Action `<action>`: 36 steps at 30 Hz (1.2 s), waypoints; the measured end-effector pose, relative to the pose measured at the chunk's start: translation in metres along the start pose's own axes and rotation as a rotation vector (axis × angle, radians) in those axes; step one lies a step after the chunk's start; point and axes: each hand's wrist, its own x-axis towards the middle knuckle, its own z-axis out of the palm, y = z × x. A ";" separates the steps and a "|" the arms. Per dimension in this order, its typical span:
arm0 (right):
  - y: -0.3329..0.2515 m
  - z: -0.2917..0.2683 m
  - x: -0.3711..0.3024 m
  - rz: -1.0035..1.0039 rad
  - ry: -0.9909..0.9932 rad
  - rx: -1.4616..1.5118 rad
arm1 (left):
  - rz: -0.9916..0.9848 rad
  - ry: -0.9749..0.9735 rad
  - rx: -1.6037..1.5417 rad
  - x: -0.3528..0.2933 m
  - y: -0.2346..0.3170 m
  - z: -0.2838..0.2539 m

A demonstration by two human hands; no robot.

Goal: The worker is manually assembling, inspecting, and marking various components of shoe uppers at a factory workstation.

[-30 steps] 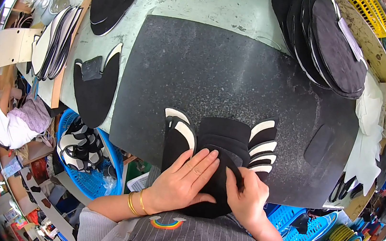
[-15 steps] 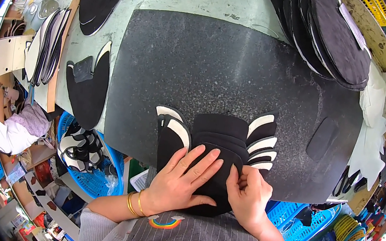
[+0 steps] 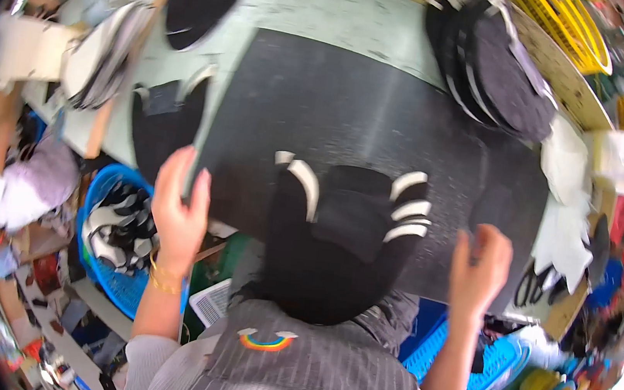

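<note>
My left hand [image 3: 181, 206] is raised over the left edge of the black mat, thumb and fingers stretched apart, holding nothing. My right hand [image 3: 479, 272] hovers above the right part of the mat. Its thumb and fingers are apart and slightly bent, a little blurred, with nothing visible in them. Between both hands, touched by neither, a pile of black U-shaped fabric pieces [image 3: 331, 264] with white strips on the arm ends lies at the mat's near edge, overhanging toward my apron. The pieces look like shoe uppers, fanned at the right arm.
The black mat [image 3: 324, 95] covers much of the pale table. Similar black pieces [image 3: 169, 119] lie at left, and a stack of dark oval pieces [image 3: 498, 77] at far right. Blue baskets [image 3: 111, 279] stand below the table on both sides. Another person [image 3: 26, 175] sits at the left.
Both hands have let go of the black pile and moved apart, left hand to the left, right hand to the right. The view has shifted slightly.
</note>
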 end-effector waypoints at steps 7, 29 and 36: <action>0.075 0.028 0.010 -0.085 -0.006 -0.239 | -0.034 -0.297 0.312 0.018 -0.132 0.005; 0.000 -0.028 -0.027 0.224 0.212 0.875 | 1.036 -0.726 -0.018 -0.082 0.114 0.013; -0.034 -0.003 -0.034 0.208 -0.312 1.197 | -0.134 -0.716 -0.868 -0.029 0.099 0.049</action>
